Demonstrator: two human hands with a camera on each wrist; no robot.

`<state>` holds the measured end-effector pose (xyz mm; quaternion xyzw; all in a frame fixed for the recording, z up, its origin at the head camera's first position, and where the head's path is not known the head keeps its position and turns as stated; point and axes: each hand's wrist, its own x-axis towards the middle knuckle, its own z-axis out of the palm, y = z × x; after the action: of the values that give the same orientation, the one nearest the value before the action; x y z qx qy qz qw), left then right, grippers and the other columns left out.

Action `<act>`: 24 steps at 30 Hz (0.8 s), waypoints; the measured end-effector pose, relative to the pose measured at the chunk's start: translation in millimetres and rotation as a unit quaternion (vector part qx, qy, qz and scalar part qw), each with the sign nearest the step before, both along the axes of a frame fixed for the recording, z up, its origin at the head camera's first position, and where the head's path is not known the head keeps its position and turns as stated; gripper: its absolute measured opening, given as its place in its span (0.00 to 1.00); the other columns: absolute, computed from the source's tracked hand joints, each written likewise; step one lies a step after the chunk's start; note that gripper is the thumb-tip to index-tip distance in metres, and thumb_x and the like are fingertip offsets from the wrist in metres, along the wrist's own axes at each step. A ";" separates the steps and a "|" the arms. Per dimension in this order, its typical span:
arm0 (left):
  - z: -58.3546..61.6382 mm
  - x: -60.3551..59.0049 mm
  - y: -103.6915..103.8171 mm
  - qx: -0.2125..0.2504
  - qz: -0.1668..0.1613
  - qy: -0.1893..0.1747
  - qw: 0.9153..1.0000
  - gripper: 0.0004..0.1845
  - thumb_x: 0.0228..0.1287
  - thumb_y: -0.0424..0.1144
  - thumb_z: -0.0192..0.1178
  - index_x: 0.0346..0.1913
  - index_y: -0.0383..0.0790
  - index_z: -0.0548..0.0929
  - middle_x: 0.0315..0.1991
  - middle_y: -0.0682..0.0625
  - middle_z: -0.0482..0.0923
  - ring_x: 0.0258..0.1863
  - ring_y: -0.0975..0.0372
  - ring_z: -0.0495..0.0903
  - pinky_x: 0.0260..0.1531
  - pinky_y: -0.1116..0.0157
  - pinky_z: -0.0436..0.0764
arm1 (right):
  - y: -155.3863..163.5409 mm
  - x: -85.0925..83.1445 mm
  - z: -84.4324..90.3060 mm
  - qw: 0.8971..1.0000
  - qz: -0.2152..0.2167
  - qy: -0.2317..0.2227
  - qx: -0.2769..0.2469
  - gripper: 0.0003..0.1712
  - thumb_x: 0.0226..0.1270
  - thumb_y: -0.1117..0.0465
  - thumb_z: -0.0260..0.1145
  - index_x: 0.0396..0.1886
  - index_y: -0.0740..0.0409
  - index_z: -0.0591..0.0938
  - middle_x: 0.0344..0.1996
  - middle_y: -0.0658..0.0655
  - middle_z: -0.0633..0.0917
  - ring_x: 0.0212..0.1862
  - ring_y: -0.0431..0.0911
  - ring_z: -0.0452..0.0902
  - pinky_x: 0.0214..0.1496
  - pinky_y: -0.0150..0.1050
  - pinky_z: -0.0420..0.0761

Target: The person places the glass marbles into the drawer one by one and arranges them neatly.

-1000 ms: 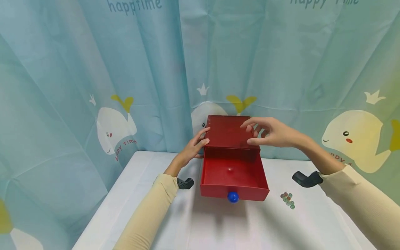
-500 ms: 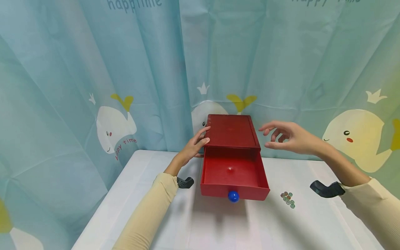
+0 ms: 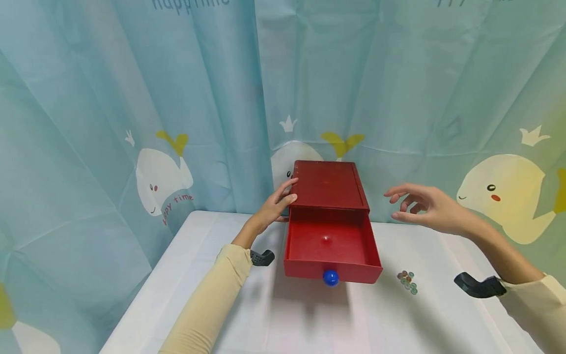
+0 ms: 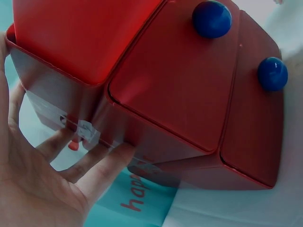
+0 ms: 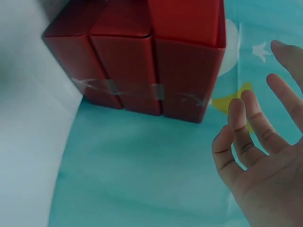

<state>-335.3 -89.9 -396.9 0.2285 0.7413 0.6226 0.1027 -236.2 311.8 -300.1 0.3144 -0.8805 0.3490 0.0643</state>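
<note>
A red drawer unit (image 3: 326, 186) stands at the back of the table, its top drawer (image 3: 329, 243) pulled out with a blue knob (image 3: 330, 278) on the front. Nothing is visible inside that drawer. My left hand (image 3: 270, 210) rests against the unit's left side; in the left wrist view its fingers (image 4: 111, 163) lie fairly straight along the side wall. Off to the right of the unit, my right hand (image 3: 429, 206) hovers in the air, fingers loosely bent and holding nothing. The right wrist view shows this hand (image 5: 270, 175) apart from the stacked red drawers (image 5: 128, 71).
A small cluster of button-like discs (image 3: 407, 282) lies on the white table (image 3: 221, 305), right of the drawer. Two lower closed drawers carry blue knobs (image 4: 212, 19) in the left wrist view. A light blue curtain (image 3: 212, 98) with whale prints hangs behind.
My right hand has moved from above the unit's top out to the right and slightly down. The left hand and the drawer have stayed in place.
</note>
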 end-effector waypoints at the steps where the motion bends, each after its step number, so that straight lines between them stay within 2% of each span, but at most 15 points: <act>1: 0.2 0.0 0.2 0.000 0.000 0.000 1.000 0.33 0.74 0.54 0.52 0.79 0.72 0.59 0.77 0.47 0.59 0.71 0.49 0.68 0.54 0.41 0.81 | 2.7 0.8 -3.2 1.000 -0.002 -0.001 0.001 0.27 0.63 0.66 0.76 0.61 0.47 0.82 0.46 0.50 0.83 0.38 0.43 0.83 0.41 0.33 0.83; 7: 0.8 0.4 1.3 -0.001 0.000 -0.001 1.000 0.33 0.75 0.53 0.52 0.79 0.69 0.58 0.77 0.47 0.58 0.71 0.48 0.67 0.54 0.41 0.81 | 17.3 2.6 -26.4 1.000 -0.012 -0.003 0.005 0.26 0.64 0.65 0.75 0.62 0.48 0.81 0.47 0.50 0.83 0.39 0.42 0.83 0.41 0.32 0.84; 16: 1.0 0.3 2.0 -0.003 0.004 -0.001 1.000 0.32 0.74 0.54 0.52 0.78 0.71 0.59 0.77 0.47 0.59 0.71 0.48 0.68 0.54 0.41 0.81 | 28.5 9.8 -56.1 0.999 -0.025 -0.019 -0.005 0.23 0.65 0.64 0.75 0.59 0.48 0.82 0.45 0.50 0.84 0.38 0.42 0.83 0.40 0.34 0.84; 24: 1.8 1.4 2.3 -0.003 0.007 0.000 1.000 0.33 0.74 0.53 0.52 0.79 0.70 0.59 0.77 0.47 0.59 0.71 0.48 0.68 0.54 0.41 0.81 | 39.6 14.5 -83.6 0.997 -0.057 -0.054 -0.002 0.22 0.66 0.61 0.74 0.59 0.47 0.82 0.46 0.51 0.83 0.40 0.42 0.83 0.39 0.36 0.83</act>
<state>-333.9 -87.6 -395.1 0.2233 0.7446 0.6211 0.0992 -221.7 351.4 -383.7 0.2443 -0.8984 0.3630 0.0366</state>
